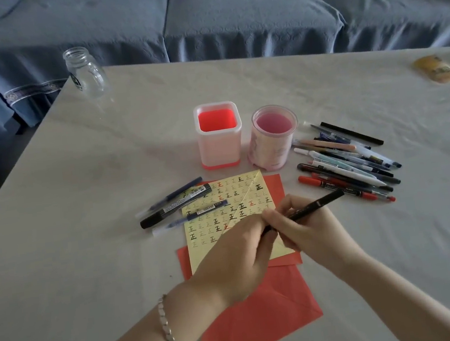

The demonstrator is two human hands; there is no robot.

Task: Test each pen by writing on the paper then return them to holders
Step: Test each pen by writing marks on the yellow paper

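Over the yellow paper (225,213), both hands meet on one black pen (313,206). The right hand (301,227) pinches its barrel, the back end slanting up toward the pen pile (351,162) at right. The left hand (238,257) closes on the pen's lower end, which its fingers hide. Three pens (177,206) lie across the paper's left edge. Behind the paper stand a square holder (220,142) and a round holder (273,141), both empty, on the pale surface (81,218). Red sheets (254,318) lie beneath.
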